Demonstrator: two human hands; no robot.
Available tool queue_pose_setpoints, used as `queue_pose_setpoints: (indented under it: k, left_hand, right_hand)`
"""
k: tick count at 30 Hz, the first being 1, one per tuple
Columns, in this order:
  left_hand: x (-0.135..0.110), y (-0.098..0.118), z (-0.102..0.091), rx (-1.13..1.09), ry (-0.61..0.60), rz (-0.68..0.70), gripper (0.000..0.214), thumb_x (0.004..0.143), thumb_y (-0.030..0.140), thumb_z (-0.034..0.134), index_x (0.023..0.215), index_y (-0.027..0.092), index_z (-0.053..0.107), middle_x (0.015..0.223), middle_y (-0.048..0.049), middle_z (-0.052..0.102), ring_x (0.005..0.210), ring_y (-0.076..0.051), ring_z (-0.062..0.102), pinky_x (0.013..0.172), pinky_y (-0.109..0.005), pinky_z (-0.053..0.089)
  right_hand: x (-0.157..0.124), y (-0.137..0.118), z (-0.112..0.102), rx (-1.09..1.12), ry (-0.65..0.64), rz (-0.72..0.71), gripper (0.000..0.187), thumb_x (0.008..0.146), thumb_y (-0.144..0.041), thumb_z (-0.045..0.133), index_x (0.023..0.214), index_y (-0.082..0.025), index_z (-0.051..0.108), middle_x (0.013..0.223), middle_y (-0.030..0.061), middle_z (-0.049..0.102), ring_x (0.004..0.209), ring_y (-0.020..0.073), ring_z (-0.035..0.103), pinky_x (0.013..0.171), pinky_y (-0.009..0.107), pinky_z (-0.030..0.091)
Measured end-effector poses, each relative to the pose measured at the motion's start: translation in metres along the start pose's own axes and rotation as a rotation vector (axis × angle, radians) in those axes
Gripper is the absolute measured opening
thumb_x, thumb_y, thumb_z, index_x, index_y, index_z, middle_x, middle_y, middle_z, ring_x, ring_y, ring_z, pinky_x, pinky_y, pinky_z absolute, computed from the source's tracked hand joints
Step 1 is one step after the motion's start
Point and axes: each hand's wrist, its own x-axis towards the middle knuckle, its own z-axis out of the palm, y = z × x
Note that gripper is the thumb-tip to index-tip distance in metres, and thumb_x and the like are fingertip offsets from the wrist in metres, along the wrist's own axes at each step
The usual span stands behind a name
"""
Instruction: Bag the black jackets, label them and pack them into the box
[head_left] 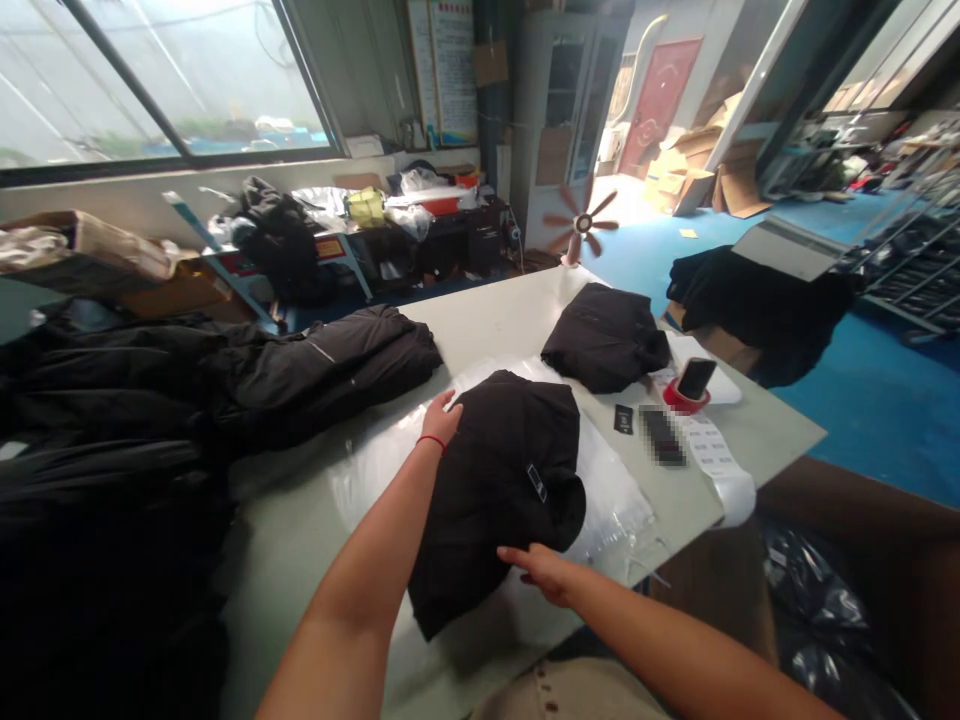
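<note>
Left hand [441, 420], with a red cord [430, 440] tied around its wrist, is laid against the upper left edge of a folded black garment [491, 500]. Right hand [544, 575] is spread on that garment's lower edge, its fingers extended. The hands are held well apart, and neither is seen clamped on the cloth.

The garment is placed on a clear plastic bag [611, 490] toward the near edge of the pale bench [480, 315]. A second folded black garment [604, 340] is set beyond it, near the far edge. Toward the right edge, a phone [696, 378] is stood in a roll of red tape [679, 398], and a strip of printed labels [716, 465] is run out over that edge. A small black tag [622, 420] and a pixel-blurred object [662, 436] are laid beside the bag. A long black padded jacket [330, 375] is heaped along the bench's left edge, and a small fan [579, 222] is stood just beyond the far corner.
</note>
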Motion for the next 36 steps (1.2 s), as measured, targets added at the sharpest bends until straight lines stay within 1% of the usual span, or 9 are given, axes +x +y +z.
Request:
queue_pose_setpoints:
  k: [3,5,9,12,15,20,26,32,36]
  left_hand:
    - [-0.043,-0.016,0.018,0.031,-0.054,0.005,0.035,0.09,0.036,0.059,0.119,0.017,0.058,0.12,-0.0088,0.06,0.102,-0.02,0.06,0.088,-0.041,0.052]
    - [-0.077,-0.027,0.026,0.089,-0.108,0.012,0.026,0.086,0.026,0.063,0.11,0.017,0.065,0.11,-0.0078,0.065,0.096,-0.018,0.062,0.09,-0.036,0.05]
    - [-0.135,-0.036,0.041,0.476,-0.237,0.1,0.021,0.081,0.017,0.06,0.1,0.02,0.071,0.098,-0.0052,0.07,0.095,-0.018,0.061,0.093,-0.034,0.045]
    - [-0.159,-0.028,0.054,0.634,-0.23,0.137,0.024,0.082,0.02,0.059,0.102,0.022,0.071,0.104,-0.0048,0.07,0.102,-0.021,0.058,0.093,-0.034,0.042]
    - [-0.168,-0.018,0.066,0.685,-0.218,0.097,0.026,0.083,0.023,0.058,0.105,0.023,0.07,0.107,-0.0056,0.069,0.106,-0.022,0.056,0.094,-0.035,0.04]
    - [-0.173,-0.014,0.078,0.683,-0.191,0.037,0.028,0.083,0.027,0.057,0.108,0.023,0.069,0.111,-0.0071,0.067,0.109,-0.023,0.055,0.095,-0.036,0.039]
    - [-0.173,-0.007,0.098,0.648,-0.192,0.039,0.032,0.085,0.032,0.057,0.115,0.025,0.067,0.115,-0.0066,0.067,0.113,-0.024,0.053,0.099,-0.037,0.036]
    - [-0.171,0.009,0.123,0.603,-0.201,0.082,0.051,0.079,0.039,0.064,0.128,0.026,0.058,0.122,-0.0072,0.063,0.117,-0.025,0.049,0.101,-0.039,0.033]
    - [-0.169,0.009,0.129,0.538,-0.158,0.029,0.039,0.077,0.037,0.066,0.114,0.024,0.063,0.115,-0.0053,0.066,0.112,-0.024,0.052,0.099,-0.038,0.035]
  right_hand:
    - [-0.008,-0.003,-0.023,-0.188,-0.301,0.2,0.042,0.067,-0.052,0.074,0.086,-0.014,0.07,0.096,0.011,0.072,0.089,0.0225,0.069,0.071,0.029,0.052]
    - [-0.009,-0.015,-0.044,-0.279,-0.325,0.174,0.036,0.073,-0.05,0.068,0.075,-0.014,0.068,0.082,0.0088,0.072,0.071,0.0181,0.069,0.061,0.025,0.049]
    - [0.01,-0.053,-0.075,-0.472,0.275,-0.198,0.023,0.079,-0.038,0.064,0.086,-0.016,0.065,0.083,0.0055,0.07,0.074,0.0158,0.067,0.066,0.024,0.048]
    - [0.033,-0.079,-0.078,-0.702,0.522,-0.253,0.048,0.071,-0.046,0.072,0.107,-0.017,0.06,0.1,0.0088,0.069,0.09,0.0212,0.066,0.075,0.028,0.048]
    - [0.049,-0.087,-0.073,-0.87,0.521,-0.207,0.056,0.067,-0.053,0.073,0.108,-0.017,0.061,0.106,0.0123,0.068,0.097,0.0266,0.065,0.077,0.03,0.047]
    - [0.056,-0.066,-0.088,-0.743,0.433,-0.323,0.018,0.084,-0.033,0.054,0.082,-0.02,0.067,0.089,0.0081,0.071,0.086,0.0211,0.065,0.074,0.028,0.048]
    - [0.054,-0.041,-0.119,-0.226,0.262,-0.309,0.02,0.079,-0.036,0.054,0.076,-0.018,0.063,0.063,-0.0015,0.06,0.059,0.0127,0.057,0.056,0.024,0.052]
    - [0.047,-0.035,-0.124,-0.265,0.365,-0.422,0.027,0.071,-0.045,0.062,0.075,-0.019,0.063,0.068,0.0009,0.064,0.063,0.0153,0.06,0.058,0.025,0.05]
    - [0.043,-0.037,-0.127,-0.236,0.27,-0.423,0.032,0.074,-0.05,0.059,0.078,-0.018,0.064,0.072,0.0029,0.067,0.069,0.0184,0.065,0.062,0.027,0.051]
